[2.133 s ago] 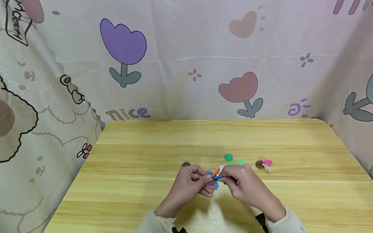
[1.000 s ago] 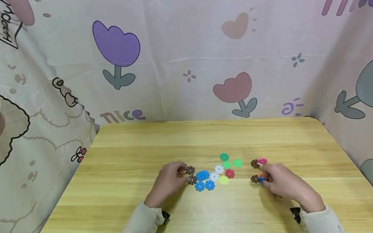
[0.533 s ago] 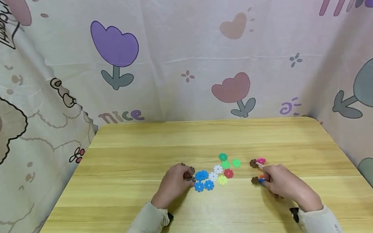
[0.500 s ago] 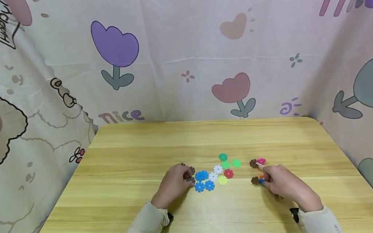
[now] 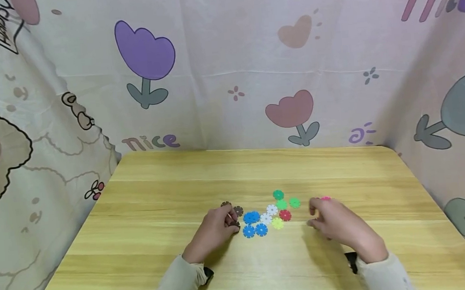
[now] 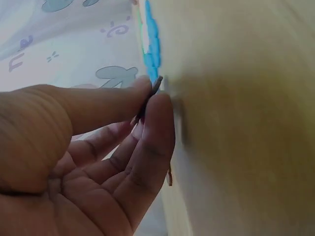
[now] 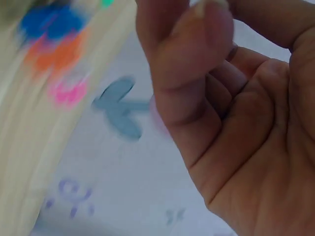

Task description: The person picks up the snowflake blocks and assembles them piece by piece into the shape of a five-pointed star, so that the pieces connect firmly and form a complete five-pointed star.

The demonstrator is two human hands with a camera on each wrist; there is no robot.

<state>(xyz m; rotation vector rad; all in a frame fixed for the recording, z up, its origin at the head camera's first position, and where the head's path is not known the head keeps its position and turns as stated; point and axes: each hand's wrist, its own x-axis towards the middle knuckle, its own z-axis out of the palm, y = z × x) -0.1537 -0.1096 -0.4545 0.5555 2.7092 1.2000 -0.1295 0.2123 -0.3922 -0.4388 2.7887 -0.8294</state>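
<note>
In the head view my left hand (image 5: 210,232) is low over the left end of a group of small notched plastic discs. Its thumb and fingers pinch a brown disc (image 6: 156,84), seen edge-on in the left wrist view. Two more brown discs (image 5: 238,211) lie just beyond the fingers. My right hand (image 5: 341,225) is over the table's right side, thumb and fingers apart, holding nothing. Behind it are joined discs: a blue one (image 7: 51,22), an orange one (image 7: 56,54) and a pink one (image 7: 68,92) show blurred in the right wrist view; the hand mostly hides them in the head view.
Between the hands lie several blue discs (image 5: 249,230), two white discs (image 5: 266,218), a red disc (image 5: 285,215), a yellow disc (image 5: 277,223) and green discs (image 5: 278,194). A patterned cloth (image 5: 224,36) hangs behind the wooden table (image 5: 242,271).
My right hand has let go of the joined discs at the right and moved slightly left. The left hand, which reached to the brown discs, now pinches one and has shifted a little left.
</note>
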